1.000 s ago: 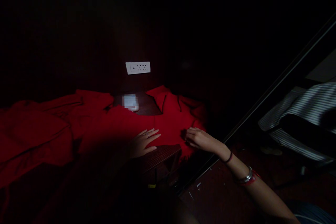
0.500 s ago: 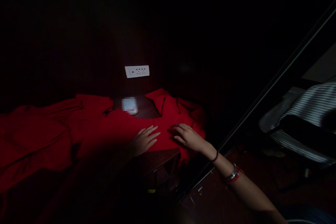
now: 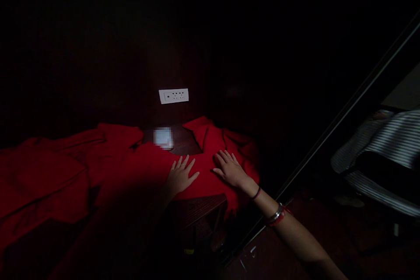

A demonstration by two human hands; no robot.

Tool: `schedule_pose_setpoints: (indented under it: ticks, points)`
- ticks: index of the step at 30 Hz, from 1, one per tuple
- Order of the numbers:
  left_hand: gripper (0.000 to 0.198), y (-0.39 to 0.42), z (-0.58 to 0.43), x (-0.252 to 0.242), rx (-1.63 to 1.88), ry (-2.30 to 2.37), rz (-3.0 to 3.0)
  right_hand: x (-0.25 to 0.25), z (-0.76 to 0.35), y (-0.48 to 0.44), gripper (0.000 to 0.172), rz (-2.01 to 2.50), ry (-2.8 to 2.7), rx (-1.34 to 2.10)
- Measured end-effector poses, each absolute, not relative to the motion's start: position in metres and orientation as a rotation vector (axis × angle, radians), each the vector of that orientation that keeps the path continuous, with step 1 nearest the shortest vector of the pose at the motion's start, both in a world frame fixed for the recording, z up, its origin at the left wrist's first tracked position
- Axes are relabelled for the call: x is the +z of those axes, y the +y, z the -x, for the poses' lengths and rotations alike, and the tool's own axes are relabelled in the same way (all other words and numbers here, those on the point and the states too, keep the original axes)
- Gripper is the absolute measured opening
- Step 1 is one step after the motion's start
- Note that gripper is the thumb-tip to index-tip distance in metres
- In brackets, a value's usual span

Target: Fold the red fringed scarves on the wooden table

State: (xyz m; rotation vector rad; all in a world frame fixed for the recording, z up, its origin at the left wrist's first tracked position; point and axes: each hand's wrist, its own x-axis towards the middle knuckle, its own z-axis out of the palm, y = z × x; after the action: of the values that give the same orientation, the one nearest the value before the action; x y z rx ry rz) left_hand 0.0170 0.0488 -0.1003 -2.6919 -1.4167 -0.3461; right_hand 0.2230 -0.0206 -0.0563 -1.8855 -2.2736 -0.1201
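Note:
A long red cloth (image 3: 131,166) lies across a dark wooden table (image 3: 200,210), rumpled at the left and bunched at the right end, where a fringe hangs over the edge. My left hand (image 3: 181,178) rests flat on the cloth near the table's front edge, fingers spread, a ring on one of them. To its right, my right hand (image 3: 229,169) also lies on the cloth with its fingers spread. Bracelets and a dark band circle the right wrist. Neither hand grasps anything. Much of the left forearm is lost in shadow.
A white wall socket (image 3: 173,96) is set in the dark wall behind the table. Below it, a small pale blurred-out item (image 3: 163,138) lies on bare wood. At the right stands a chair with a striped cloth (image 3: 393,140) on it. Small white scraps (image 3: 252,250) lie on the floor.
Both hands have turned so the fingers point further away from me, and the right fingers have straightened and spread. The right hand has shifted slightly forward. The view has tilted up a little.

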Motion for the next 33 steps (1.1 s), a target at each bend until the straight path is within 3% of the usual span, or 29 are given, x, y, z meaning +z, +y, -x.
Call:
schedule_pose_setpoints:
  ticks: [5, 11, 17, 21, 25, 30, 33]
  points:
    - [0.059, 0.049, -0.016, -0.103, -0.369, -1.408, 2.679, -0.065, -0.198, 0.012, 0.058, 1.695, -2.48, -0.073]
    - [0.064, 0.05, -0.015, -0.103, -0.334, -1.451, 2.688, -0.079, -0.233, 0.012, 0.058, 1.947, -2.434, -0.059]
    - [0.067, 0.049, -0.017, -0.096, -0.277, -1.501, 2.726, -0.027, -0.27, 0.007, 0.041, 2.127, -2.352, -0.429]
    - [0.065, 0.049, -0.016, -0.097, -0.285, -1.501, 2.722, 0.009, -0.269, 0.014, 0.022, 2.493, -2.393, -0.256]
    - [0.063, 0.05, -0.015, -0.1, -0.303, -1.5, 2.708, 0.045, -0.26, 0.014, 0.02, 2.456, -2.454, -0.207]
    - [0.063, 0.049, -0.016, -0.098, -0.302, -1.527, 2.727, 0.088, -0.241, 0.018, 0.026, 1.911, -2.61, -0.148]
    - [0.063, 0.047, -0.016, -0.096, -0.291, -1.542, 2.735, 0.082, -0.226, 0.028, 0.026, 2.041, -2.627, -0.098]
